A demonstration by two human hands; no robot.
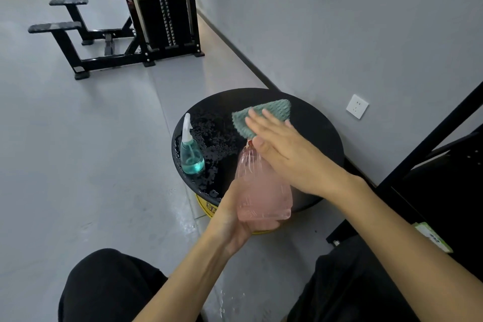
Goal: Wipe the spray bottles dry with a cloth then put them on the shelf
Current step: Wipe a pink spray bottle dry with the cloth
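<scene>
Head view, single frame.

Left hand [235,219]: palm up, fingers curled round the base of the pink spray bottle [261,191], grasping it from below. Bottle is tilted, its nozzle end pointing away from me, and it is held off the surface over the near edge of the round black table [316,128]. Pink liquid is visible inside.

Right hand [285,149]: released, fingers straight and together, laid flat over the bottle's neck. Fingertips rest on the green cloth [273,110], which spreads out beyond them. I cannot tell whether the cloth lies on the table or is lifted clear of it.

Teal spray bottle [192,157]: upright on the left part of the table top, apart from both hands, white nozzle on top. Water drops [217,138] cover the surface around it and between it and the pink bottle.

Surroundings: black shelf frame [428,142] at my right, against the grey wall; white wall socket [357,106] just beyond the table; weight machine [162,21] further along the wall.
</scene>
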